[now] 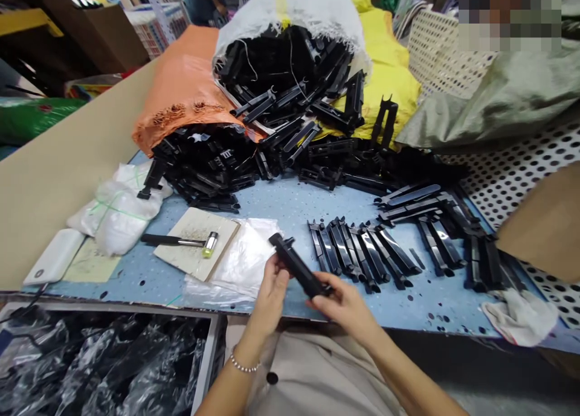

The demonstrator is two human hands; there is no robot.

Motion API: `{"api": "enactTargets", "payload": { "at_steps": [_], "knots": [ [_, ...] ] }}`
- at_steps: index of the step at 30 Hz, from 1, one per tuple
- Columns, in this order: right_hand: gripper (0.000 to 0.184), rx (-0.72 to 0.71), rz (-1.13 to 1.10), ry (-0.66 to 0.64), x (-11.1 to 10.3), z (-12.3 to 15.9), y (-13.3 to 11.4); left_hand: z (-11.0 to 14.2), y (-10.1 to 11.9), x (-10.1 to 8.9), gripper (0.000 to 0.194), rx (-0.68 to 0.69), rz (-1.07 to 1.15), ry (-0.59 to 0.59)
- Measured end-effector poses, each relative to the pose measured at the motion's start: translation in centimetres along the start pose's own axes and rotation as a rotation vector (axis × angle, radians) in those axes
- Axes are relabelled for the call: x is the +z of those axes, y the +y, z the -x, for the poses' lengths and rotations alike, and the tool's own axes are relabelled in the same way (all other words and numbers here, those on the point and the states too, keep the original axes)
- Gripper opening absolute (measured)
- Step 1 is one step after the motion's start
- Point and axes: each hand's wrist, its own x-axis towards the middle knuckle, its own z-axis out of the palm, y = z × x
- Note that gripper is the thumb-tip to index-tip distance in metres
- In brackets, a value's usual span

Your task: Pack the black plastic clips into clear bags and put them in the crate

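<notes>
Between my two hands is a long black plastic part (299, 266), tilted, its far end up and to the left. My left hand (273, 289) has its fingers closed round the upper end. The lower end is pinched by my right hand (342, 301). Both hands are just above the table's front edge. To the right of them, a row of similar black parts (357, 250) lies side by side on the blue tabletop (290, 201). Left of my hands are clear plastic bags (247, 256) and a hammer (181, 241) resting on a pale board (194, 220).
White (299, 5), orange (181, 72) and yellow (394, 60) sacks spill black parts at the back. A white power bank (54, 256) and bundled bags (122, 211) lie left. A crate (212, 343) of bagged parts stands below; a glove (521, 316) lies right.
</notes>
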Motion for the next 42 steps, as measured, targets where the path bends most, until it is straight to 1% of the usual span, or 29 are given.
{"api": "enactTargets", "payload": {
  "at_steps": [1,3,4,5,6,7,8,10,11,12,13,15,16,18,20,23,26,28,31,34,36,37,38,40,42],
  "knots": [
    [0.045,0.045,-0.12,0.028,-0.4,-0.4,0.0,-0.4,0.0,-1.0,0.04,0.08,-0.179,0.029],
    [0.049,0.078,-0.31,0.093,-0.8,-1.2,-0.3,-1.4,0.0,-2.7,0.036,0.245,-0.556,0.166],
    [0.05,0.078,-0.369,0.114,-0.7,-1.6,-0.5,-1.9,-0.1,-3.4,0.033,0.314,-0.724,0.23],
    [0.051,0.081,-0.412,0.12,-0.5,-1.9,-0.9,-2.5,-0.1,-4.0,0.03,0.362,-0.856,0.262],
    [0.051,0.092,-0.443,0.11,-0.2,-2.2,-1.1,-3.0,-0.2,-4.5,0.024,0.381,-0.94,0.252],
    [0.05,0.106,-0.47,0.093,0.1,-2.4,-1.4,-3.5,-0.3,-5.1,0.016,0.375,-0.975,0.208],
    [0.049,0.121,-0.494,0.078,0.5,-2.6,-1.5,-3.9,-0.4,-5.6,0.012,0.354,-0.964,0.153],
    [0.046,0.151,-0.541,0.049,1.0,-2.9,-1.6,-4.5,-0.4,-6.6,0.014,0.282,-0.842,0.082],
    [0.044,0.165,-0.565,0.031,1.2,-3.0,-1.5,-4.8,-0.3,-7.1,0.012,0.236,-0.747,0.083],
    [0.041,0.178,-0.588,0.012,1.3,-3.2,-1.4,-4.9,-0.2,-7.6,0.009,0.181,-0.636,0.105],
    [0.039,0.193,-0.611,-0.011,1.4,-3.4,-1.3,-5.1,-0.1,-8.0,0.009,0.115,-0.509,0.138],
    [0.032,0.223,-0.656,-0.061,1.5,-3.8,-1.4,-5.2,0.1,-8.6,0.019,-0.023,-0.26,0.193],
    [0.03,0.238,-0.682,-0.084,1.6,-4.0,-1.5,-5.2,0.3,-8.8,0.022,-0.076,-0.164,0.2],
    [0.028,0.268,-0.748,-0.133,2.0,-4.5,-2.0,-5.3,0.5,-9.0,0.026,-0.13,-0.057,0.188],
    [0.028,0.299,-0.823,-0.186,2.7,-5.0,-2.7,-5.2,0.5,-8.9,0.028,-0.126,-0.031,0.204],
    [0.025,0.349,-0.91,-0.248,4.6,-6.3,-3.2,-5.0,0.6,-8.3,0.029,-0.101,0.011,0.255],
    [0.019,0.393,-0.946,-0.276,6.8,-8.2,-2.9,-4.7,1.0,-8.0,0.027,-0.094,0.06,0.233],
    [0.016,0.421,-0.952,-0.252,7.4,-9.2,-2.5,-4.4,1.5,-8.4,0.028,-0.099,0.134,0.234],
    [0.016,0.413,-0.898,-0.169,6.8,-9.5,-2.2,-4.0,2.1,-9.4,0.03,-0.075,0.221,0.31],
    [0.02,0.287,-0.779,-0.134,5.6,-8.3,-2.9,-3.9,2.2,-9.6,0.028,-0.035,0.153,0.373],
    [0.026,0.214,-0.736,-0.138,5.5,-7.4,-3.7,-4.0,1.9,-9.0,0.028,-0.009,0.091,0.405],
    [0.03,0.201,-0.732,-0.148,5.8,-7.1,-4.0,-4.0,1.9,-8.7,0.029,0.009,0.074,0.414],
    [0.032,0.203,-0.736,-0.166,6.2,-7.1,-4.2,-4.0,1.8,-8.3,0.029,0.034,0.064,0.415],
    [0.029,0.249,-0.76,-0.22,7.3,-7.6,-4.2,-3.7,2.0,-8.0,0.026,0.109,0.02,0.39],
    [0.023,0.311,-0.802,-0.246,8.0,-8.6,-3.7,-3.3,2.3,-8.3,0.014,0.219,-0.146,0.333]
  ]
}}
